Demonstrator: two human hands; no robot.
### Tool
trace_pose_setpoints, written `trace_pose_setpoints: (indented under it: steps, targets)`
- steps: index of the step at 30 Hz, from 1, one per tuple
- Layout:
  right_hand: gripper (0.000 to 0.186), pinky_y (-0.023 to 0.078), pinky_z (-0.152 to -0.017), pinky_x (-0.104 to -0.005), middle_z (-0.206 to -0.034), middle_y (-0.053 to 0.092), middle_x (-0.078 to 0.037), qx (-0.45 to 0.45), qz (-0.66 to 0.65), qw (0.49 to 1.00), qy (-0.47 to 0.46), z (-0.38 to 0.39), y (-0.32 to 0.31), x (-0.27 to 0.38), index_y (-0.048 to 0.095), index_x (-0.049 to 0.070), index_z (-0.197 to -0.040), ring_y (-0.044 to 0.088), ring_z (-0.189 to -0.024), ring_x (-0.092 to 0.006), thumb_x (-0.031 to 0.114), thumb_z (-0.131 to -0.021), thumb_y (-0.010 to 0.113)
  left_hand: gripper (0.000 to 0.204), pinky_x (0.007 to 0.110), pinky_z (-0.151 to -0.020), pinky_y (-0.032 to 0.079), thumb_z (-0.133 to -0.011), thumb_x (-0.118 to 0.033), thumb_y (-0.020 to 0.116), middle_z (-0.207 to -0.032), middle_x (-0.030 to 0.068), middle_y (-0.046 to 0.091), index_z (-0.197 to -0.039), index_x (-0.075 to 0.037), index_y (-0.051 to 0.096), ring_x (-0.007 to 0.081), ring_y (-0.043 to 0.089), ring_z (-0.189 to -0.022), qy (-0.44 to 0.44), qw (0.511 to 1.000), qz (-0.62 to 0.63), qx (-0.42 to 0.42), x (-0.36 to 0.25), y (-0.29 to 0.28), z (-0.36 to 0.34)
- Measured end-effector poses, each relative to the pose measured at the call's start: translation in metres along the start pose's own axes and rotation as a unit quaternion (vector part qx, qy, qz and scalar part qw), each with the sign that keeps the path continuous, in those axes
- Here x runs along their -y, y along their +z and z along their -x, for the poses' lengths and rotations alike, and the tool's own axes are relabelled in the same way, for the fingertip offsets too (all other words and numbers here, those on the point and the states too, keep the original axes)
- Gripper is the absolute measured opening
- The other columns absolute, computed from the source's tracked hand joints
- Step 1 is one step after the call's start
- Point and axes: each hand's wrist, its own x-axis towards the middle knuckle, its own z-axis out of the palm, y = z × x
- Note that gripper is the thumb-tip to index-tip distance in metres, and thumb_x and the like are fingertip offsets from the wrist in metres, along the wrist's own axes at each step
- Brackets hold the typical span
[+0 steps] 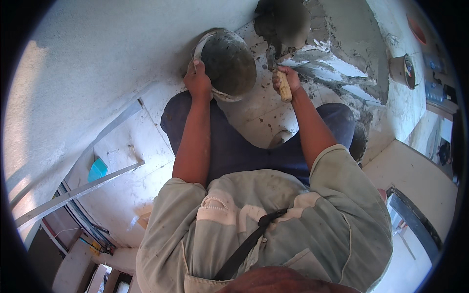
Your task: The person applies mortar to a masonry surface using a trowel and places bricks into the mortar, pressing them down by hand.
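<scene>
My left hand [197, 80] is closed on the rim of a mortar-smeared bucket [226, 96], tilted between my knees and the white wall. Its inside is coated grey, and how much it holds cannot be told. In my right hand [289, 78] is a trowel [284, 89], gripped by its pale wooden handle. The trowel's grey, mortar-covered metal end points away from me, toward the far wall. Wet grey mortar [354, 29] covers the surface beyond my right hand, with white ragged patches along its lower edge. A blurred patch hides part of that area.
White wall [122, 53] rises on the left. Mortar spots dot the tiled floor [254, 119]. A metal bar [93, 188] and a turquoise plastic piece [97, 169] lie at left. A smaller bucket [402, 72] stands at far right, with blue bottles [434, 92] beyond it.
</scene>
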Motion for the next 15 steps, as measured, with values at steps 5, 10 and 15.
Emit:
trace_pose_setpoints:
  steps: [5, 10, 15]
  targets:
    - [0.025, 0.048, -0.051, -0.0383, -0.080, 0.062, -0.010, -0.070, 0.332, 0.939, 0.050, 0.066, 0.051, -0.016, 0.061, 0.003, -0.097, 0.060, -0.060, -0.0224, 0.025, -0.087, 0.054, 0.042, 0.035, -0.088, 0.046, -0.100, -0.034, 0.055, -0.103, 0.0131, 0.070, -0.112, 0.005, 0.067, 0.0207, 0.061, -0.096, 0.032, 0.999, 0.030, 0.010, -0.009, 0.006, -0.001]
    - [0.030, 0.056, -0.076, -0.0425, -0.103, 0.069, -0.019, -0.177, 0.848, 0.483, -0.131, 0.032, 0.092, -0.025, 0.066, -0.001, -0.102, 0.069, -0.088, -0.0333, 0.022, -0.088, 0.053, 0.041, 0.037, -0.091, 0.045, -0.100, -0.033, 0.055, -0.106, 0.0143, 0.069, -0.116, 0.004, 0.067, 0.0266, 0.062, -0.098, 0.080, 0.987, -0.040, 0.133, -0.010, 0.016, -0.001]
    - [0.029, 0.056, -0.080, -0.0451, -0.101, 0.068, -0.026, -0.194, 0.880, 0.393, -0.185, -0.018, 0.088, -0.069, 0.066, -0.002, -0.103, 0.069, -0.094, -0.0369, 0.019, -0.086, 0.055, 0.042, 0.038, -0.101, 0.041, -0.099, -0.032, 0.056, -0.117, 0.0189, 0.067, -0.119, 0.003, 0.067, 0.0333, 0.059, -0.115, 0.125, 0.960, -0.132, 0.211, -0.011, 0.015, -0.009]
